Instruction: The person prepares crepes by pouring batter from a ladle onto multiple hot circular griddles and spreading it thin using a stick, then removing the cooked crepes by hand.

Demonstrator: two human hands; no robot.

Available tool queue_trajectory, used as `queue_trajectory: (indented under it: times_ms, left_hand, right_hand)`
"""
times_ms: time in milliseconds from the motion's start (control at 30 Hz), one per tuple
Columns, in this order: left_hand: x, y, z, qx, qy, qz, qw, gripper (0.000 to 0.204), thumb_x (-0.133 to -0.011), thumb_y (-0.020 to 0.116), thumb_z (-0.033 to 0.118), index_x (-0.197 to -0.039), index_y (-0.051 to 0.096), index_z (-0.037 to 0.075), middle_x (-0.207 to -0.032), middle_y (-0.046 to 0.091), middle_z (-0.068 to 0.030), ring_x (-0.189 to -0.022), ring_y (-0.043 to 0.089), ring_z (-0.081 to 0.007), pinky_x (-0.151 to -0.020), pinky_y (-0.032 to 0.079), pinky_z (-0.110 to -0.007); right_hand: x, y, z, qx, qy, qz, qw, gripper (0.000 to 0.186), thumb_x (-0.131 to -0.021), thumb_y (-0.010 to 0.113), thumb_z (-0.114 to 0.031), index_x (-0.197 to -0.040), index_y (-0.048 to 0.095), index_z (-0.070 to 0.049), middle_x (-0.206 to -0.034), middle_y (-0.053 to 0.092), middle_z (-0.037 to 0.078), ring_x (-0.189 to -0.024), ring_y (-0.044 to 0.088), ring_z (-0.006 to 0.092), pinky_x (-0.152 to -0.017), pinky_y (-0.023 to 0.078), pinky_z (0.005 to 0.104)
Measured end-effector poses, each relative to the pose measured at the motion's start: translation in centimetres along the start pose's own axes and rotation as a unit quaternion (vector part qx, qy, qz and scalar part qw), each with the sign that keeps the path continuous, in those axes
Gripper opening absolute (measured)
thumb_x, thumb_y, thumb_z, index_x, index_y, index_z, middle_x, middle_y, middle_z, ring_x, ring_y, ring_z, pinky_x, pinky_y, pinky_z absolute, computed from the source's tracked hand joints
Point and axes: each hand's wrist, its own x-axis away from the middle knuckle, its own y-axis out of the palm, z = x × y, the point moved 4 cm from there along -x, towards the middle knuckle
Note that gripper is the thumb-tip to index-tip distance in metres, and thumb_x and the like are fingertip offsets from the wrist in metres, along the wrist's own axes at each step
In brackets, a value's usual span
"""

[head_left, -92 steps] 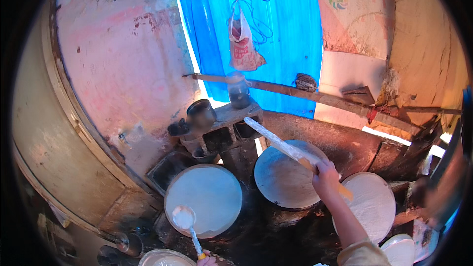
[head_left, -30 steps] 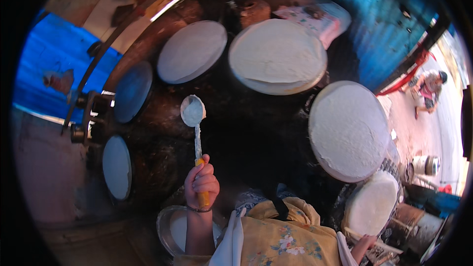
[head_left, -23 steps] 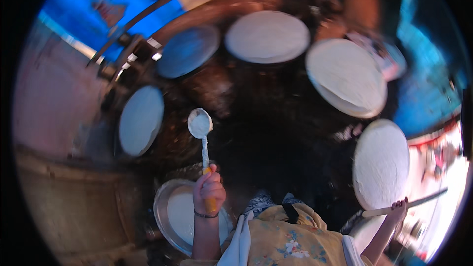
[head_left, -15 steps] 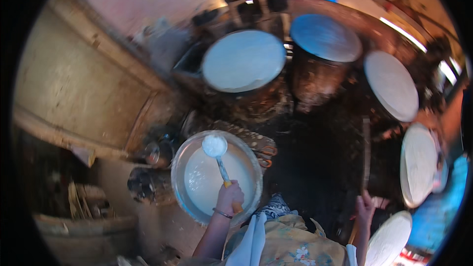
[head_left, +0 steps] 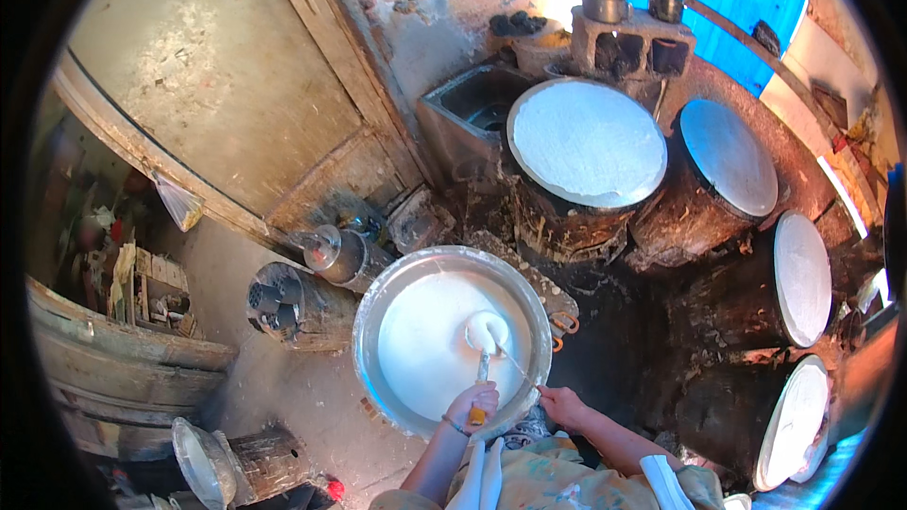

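Note:
A wide metal pot [head_left: 365,349] stands just in front of me, holding white batter-like liquid [head_left: 425,321]. My left hand [head_left: 471,406] is closed around the yellow-ended handle of a ladle [head_left: 483,368]. The ladle's round bowl is at the surface of the liquid. From the right, my right hand [head_left: 564,408] grips a long thin flat stick [head_left: 515,365]. The stick slants over the pot, its far end at the ladle's bowl; whether they touch I cannot tell. Under my hands, the pot's near rim is partly hidden.
Sooty drum stoves curve round to the right, topped by round plates, several coated white [head_left: 586,142] and one greyer [head_left: 727,156]. Orange-handled scissors or tongs [head_left: 564,323] lie beside the pot. Left are metal cylinders [head_left: 302,307], a door [head_left: 217,66] and a small stand [head_left: 269,463].
The ladle has gone from above the pot's far side down to the liquid nearer me. My right hand has swung left with the stick to the pot. The view has turned.

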Motion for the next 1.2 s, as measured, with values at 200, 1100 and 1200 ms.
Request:
queue_trajectory:
  times_ms: [200,1100,1200]
  left_hand:
    - [4.7,9.3,-2.3,-0.049,0.127,-0.066,0.989,0.007,-0.087,0.045,0.004,-0.086,0.048,0.01,-0.056,0.034,0.0067,-0.044,0.033,0.0001,-0.039,0.028,-0.013]
    - [16.5,13.3,-3.5,-0.081,0.229,-0.128,0.962,0.024,-0.09,0.042,0.006,-0.113,0.044,0.008,-0.06,0.035,0.0034,-0.041,0.035,-0.0028,-0.037,0.029,-0.018]
    - [18.2,13.9,-5.5,-0.189,0.297,-0.11,0.929,0.028,-0.088,0.043,0.005,-0.116,0.041,0.009,-0.058,0.034,0.0033,-0.041,0.033,-0.0032,-0.037,0.027,-0.018]
  right_hand:
    - [3.3,-6.3,-9.1,-0.176,0.014,-0.072,0.982,0.035,-0.09,0.047,-0.016,-0.125,0.049,-0.013,-0.081,0.056,0.006,-0.072,0.048,0.008,-0.066,0.041,0.0238]
    - [4.7,-13.9,-21.7,-0.081,-0.403,0.089,0.907,0.039,-0.082,0.059,-0.005,-0.121,0.052,-0.005,-0.089,0.064,0.016,-0.076,0.062,0.019,-0.07,0.048,0.0276]
    - [3.0,-14.9,-19.9,-0.125,-0.375,0.13,0.909,0.038,-0.081,0.06,-0.005,-0.118,0.055,-0.007,-0.095,0.064,0.016,-0.083,0.064,0.0193,-0.074,0.048,0.0265]
